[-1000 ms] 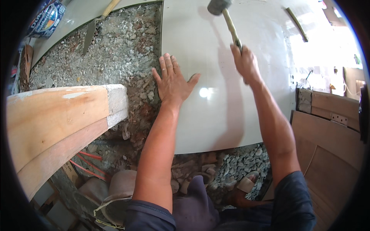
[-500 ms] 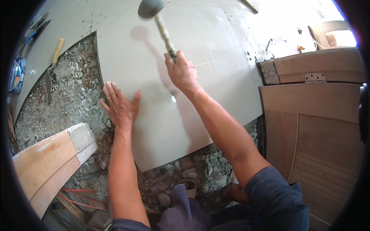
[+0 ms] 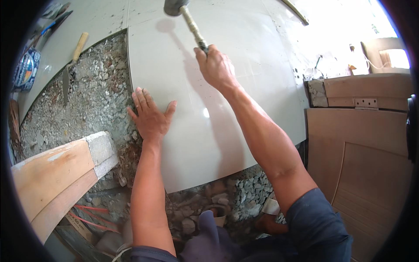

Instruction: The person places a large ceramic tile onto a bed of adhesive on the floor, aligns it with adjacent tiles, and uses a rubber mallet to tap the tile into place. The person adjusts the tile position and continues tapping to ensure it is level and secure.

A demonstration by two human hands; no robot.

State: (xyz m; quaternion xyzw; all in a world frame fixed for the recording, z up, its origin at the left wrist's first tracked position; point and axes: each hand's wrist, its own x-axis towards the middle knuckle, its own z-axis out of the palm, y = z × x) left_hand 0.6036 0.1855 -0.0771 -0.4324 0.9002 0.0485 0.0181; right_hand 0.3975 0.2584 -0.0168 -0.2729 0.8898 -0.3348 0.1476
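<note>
In my right hand [image 3: 217,69] is a rubber mallet [image 3: 192,26], gripped by its pale, wrapped handle. Its dark round head is up near the top edge, held above a large glossy light-grey floor tile [image 3: 187,153], with its shadow falling on the tile. My left hand [image 3: 150,115] rests with fingers spread on the tile's left edge, beside the bare rubble bed [image 3: 100,78]. The tile's near edge lies over broken stone and grit.
A trowel [image 3: 74,61] with a wooden handle lies across the rubble's far left edge. A blue-and-white printed bag or tub [image 3: 27,70] stands farther left. A wooden frame piece [image 3: 56,174] juts in at lower left; a wooden door panel [image 3: 375,153] stands at right. Red tubes [image 3: 94,218] lie near.
My right hand still holds the mallet raised over the tile. The whole view has shifted, so things appear farther right. My left hand stays flat on the tile edge.
</note>
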